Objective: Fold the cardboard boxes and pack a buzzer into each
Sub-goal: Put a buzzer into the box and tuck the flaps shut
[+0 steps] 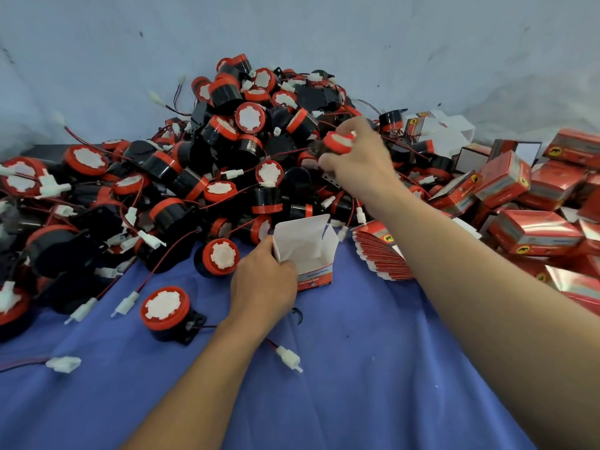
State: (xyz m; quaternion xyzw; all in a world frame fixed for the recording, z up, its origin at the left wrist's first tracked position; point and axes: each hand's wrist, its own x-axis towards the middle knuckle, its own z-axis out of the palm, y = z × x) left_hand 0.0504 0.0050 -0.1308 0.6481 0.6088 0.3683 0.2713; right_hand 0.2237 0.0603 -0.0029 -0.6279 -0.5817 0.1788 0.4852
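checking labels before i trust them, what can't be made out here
Head view:
- buzzer in the right hand: blurred, mostly under fingers.
- open box in the left hand: print too small to read.
- flat box stack: partly behind the right forearm.
- packed boxes: cut by right edge.

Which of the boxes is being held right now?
The upright box with its top flaps open, gripped by the left hand on the blue cloth; the other red boxes lie untouched at right.

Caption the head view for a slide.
Packing step: left hand holds an open box on blue cloth while right hand grips a buzzer above the heap.
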